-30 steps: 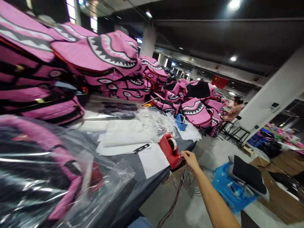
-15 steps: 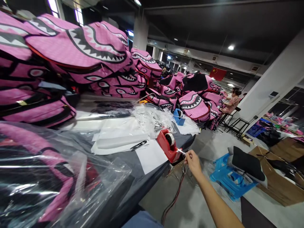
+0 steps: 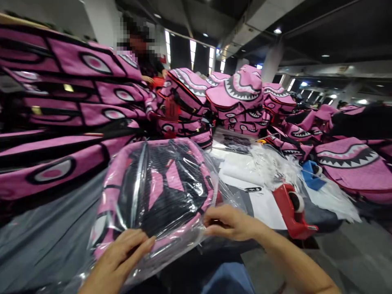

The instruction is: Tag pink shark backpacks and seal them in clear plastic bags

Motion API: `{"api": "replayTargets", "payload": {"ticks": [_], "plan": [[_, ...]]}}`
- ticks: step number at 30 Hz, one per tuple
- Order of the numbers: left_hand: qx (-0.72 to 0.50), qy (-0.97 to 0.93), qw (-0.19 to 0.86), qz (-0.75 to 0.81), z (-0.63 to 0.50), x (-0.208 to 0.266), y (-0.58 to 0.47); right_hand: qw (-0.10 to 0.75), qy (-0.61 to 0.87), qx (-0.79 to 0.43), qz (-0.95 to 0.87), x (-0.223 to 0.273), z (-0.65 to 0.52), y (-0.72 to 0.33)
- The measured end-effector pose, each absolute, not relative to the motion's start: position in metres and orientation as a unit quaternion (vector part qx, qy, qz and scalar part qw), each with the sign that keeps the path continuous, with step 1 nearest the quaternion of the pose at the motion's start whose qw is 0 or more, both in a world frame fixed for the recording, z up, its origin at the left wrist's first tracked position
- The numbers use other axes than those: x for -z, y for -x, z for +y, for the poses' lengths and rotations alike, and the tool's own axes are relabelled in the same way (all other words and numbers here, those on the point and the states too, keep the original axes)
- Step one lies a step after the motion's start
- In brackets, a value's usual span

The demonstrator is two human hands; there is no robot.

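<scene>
Resting left grip (image 3: pixel 121 255), loosely open, on the near left of the plastic wrap (image 3: pixel 183 249); curling right grip (image 3: pixel 228 222) at the near right edge, cannot tell whether pinching it. Finding the pink backpack (image 3: pixel 157 188) inside, flat on the worktop (image 3: pixel 58 230). Should handle soft, probably slippery; best taken by the padded rim (image 3: pixel 114 171). Spotting a red tape dispenser (image 3: pixel 288 210) rightward, stacked backpacks (image 3: pixel 70 109) leftward.

1. The backpack (image 3: pixel 155 187) is faced with ribbed-looking cloth.
2. It is covered by a glossy, creased plastic bag (image 3: pixel 163 258).
3. The bench (image 3: pixel 39 241) is draped in matt cloth.
4. The red tape dispenser (image 3: pixel 285 204) is made of glossy plastic.
</scene>
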State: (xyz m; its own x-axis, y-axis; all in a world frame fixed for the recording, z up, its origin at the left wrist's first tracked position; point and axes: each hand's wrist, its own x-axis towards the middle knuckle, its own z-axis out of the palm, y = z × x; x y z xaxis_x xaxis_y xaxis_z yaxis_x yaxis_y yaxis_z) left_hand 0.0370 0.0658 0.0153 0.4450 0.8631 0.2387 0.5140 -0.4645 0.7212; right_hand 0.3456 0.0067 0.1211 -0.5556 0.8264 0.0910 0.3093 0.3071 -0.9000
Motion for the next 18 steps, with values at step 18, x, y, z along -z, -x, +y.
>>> {"api": "replayTargets", "payload": {"ticks": [18], "plan": [[-0.289,-0.786,0.325,0.440,0.061,-0.032,-0.051,0.103,0.407,-0.015,-0.907,-0.096,0.052,-0.311]]}}
